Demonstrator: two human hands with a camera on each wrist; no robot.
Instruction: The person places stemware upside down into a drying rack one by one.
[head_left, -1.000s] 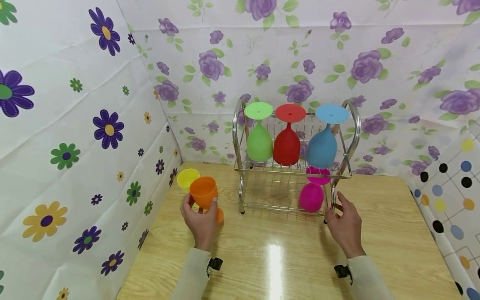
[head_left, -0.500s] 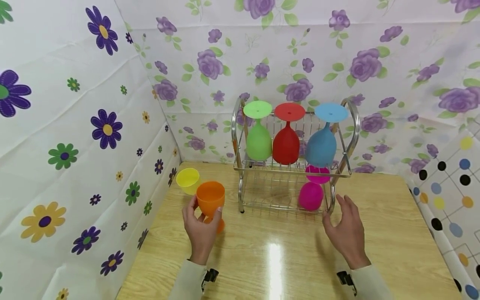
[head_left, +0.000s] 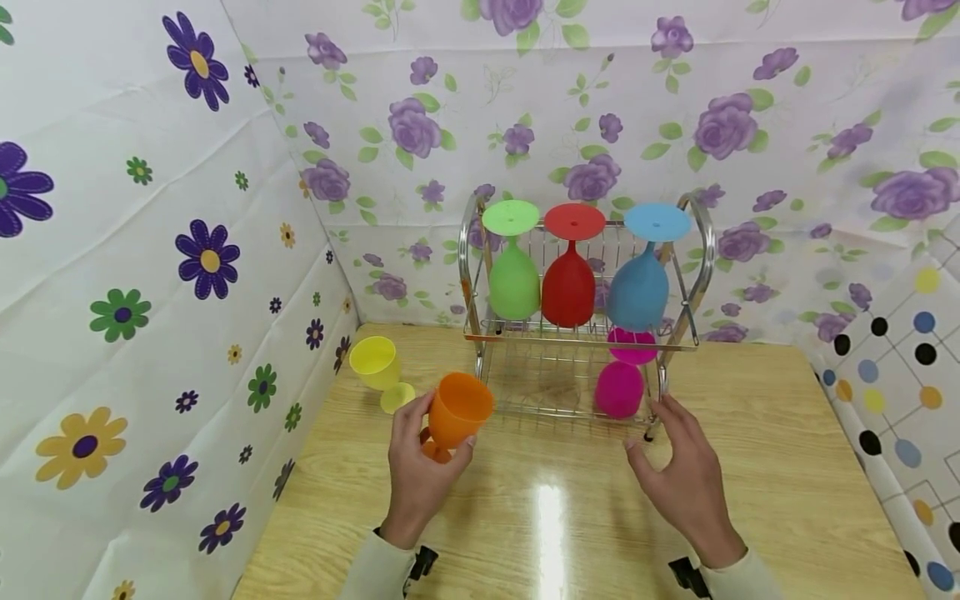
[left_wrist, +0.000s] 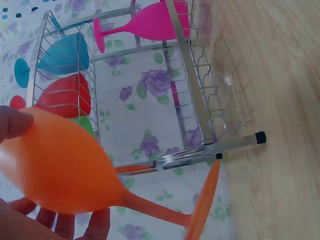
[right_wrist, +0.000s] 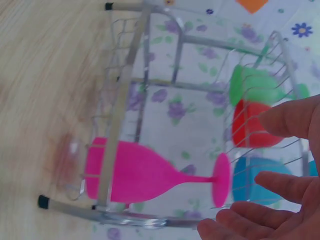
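Note:
My left hand (head_left: 426, 475) grips an orange goblet (head_left: 459, 410) by its bowl, mouth up and slightly tilted, left of the front of a metal dish rack (head_left: 577, 340). Its stem and foot show in the left wrist view, with the thumb (left_wrist: 15, 122) on one side of the bowl and fingers on the other. My right hand (head_left: 686, 479) holds nothing, thumb and fingers spread near the rack's front right leg. Upside down on the rack's upper tier stand a green goblet (head_left: 513, 279), a red goblet (head_left: 568, 283) and a blue goblet (head_left: 639, 287). A magenta goblet (head_left: 619, 389) stands inverted on the lower tier's right side.
A yellow goblet (head_left: 373, 364) stands upright on the wooden table (head_left: 585, 525), left of the rack. Floral cloth (head_left: 420, 200) hangs behind the rack, and another patterned cloth (head_left: 150, 400) borders the left side.
My left hand has carried the orange goblet rightward and toward me, away from the yellow one. My right hand has shifted slightly left, its thumb moving away from the rack leg.

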